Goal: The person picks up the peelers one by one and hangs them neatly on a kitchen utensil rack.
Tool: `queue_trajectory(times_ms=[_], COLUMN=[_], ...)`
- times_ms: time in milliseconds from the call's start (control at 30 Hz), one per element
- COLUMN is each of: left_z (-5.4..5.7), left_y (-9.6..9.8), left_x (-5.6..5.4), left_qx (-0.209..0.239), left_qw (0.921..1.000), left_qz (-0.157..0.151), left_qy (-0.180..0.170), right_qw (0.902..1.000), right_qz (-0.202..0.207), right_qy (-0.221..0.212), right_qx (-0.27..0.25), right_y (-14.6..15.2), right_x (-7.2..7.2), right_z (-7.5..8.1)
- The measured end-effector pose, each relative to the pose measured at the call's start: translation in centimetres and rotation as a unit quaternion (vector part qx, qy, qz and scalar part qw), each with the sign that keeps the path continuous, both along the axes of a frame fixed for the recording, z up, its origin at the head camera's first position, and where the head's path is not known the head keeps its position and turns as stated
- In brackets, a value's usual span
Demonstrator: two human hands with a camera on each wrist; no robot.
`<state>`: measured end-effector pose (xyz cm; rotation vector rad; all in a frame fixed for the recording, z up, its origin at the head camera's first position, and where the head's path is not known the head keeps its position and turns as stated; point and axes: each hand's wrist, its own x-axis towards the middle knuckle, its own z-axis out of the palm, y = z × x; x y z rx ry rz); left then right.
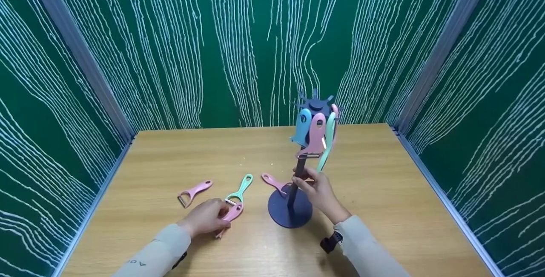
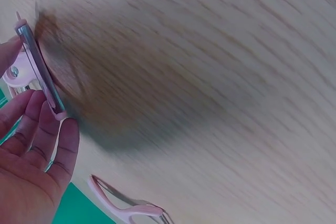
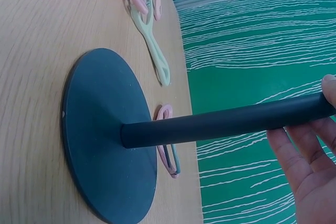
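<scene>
My left hand [image 1: 206,217] pinches a pink peeler [image 1: 233,212] low over the table; its blade end [image 2: 41,69] faces the left wrist camera between thumb and fingers. Beside it lies a mint green peeler [image 1: 243,185]. With my right hand [image 1: 320,192] I grip the post [image 3: 226,125] of a dark rotating-style rack [image 1: 316,106] on a round base [image 3: 105,140]. From the rack's hooks hang a blue peeler [image 1: 302,126], a pink peeler [image 1: 317,134], a mint green peeler [image 1: 328,141] and another pink one, partly hidden.
One pink peeler [image 1: 198,189] lies on the wooden table [image 1: 170,153] at the left. Another pink peeler [image 1: 272,180] lies behind the base, partly covered by it. Green walls with white lines [image 1: 230,47] enclose the table.
</scene>
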<state>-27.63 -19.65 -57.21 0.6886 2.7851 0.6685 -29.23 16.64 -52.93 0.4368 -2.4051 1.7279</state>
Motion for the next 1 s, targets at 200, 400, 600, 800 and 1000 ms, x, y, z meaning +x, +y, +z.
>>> queue_trajectory(times_ms=[200, 400, 600, 800, 1000], left_z=[-0.12, -0.11, -0.18, -0.16, -0.09], left_y=[0.11, 0.21, 0.23, 0.45, 0.77], left_x=[0.1, 0.35, 0.4, 0.2, 0.13], left_qx=[-0.001, -0.006, -0.004, 0.0, 0.012], left_qw=[1.0, 0.9999, 1.0, 0.9998, 0.9996], left_qz=[0.001, 0.01, 0.007, 0.013, 0.017], left_qy=[-0.004, -0.009, 0.0, -0.015, -0.021], right_qw=[1.0, 1.0, 1.0, 0.9999, 0.9999], right_qz=[-0.005, -0.004, 0.004, 0.009, 0.007], right_qy=[-0.003, 0.009, 0.008, 0.013, 0.013], right_qx=[0.004, 0.001, -0.003, 0.003, 0.001], right_y=[-0.03, -0.06, -0.03, 0.09, 0.16], right_x=[-0.08, -0.11, -0.21, -0.09, -0.06], right_z=[-0.01, -0.24, -0.46, -0.45, -0.39])
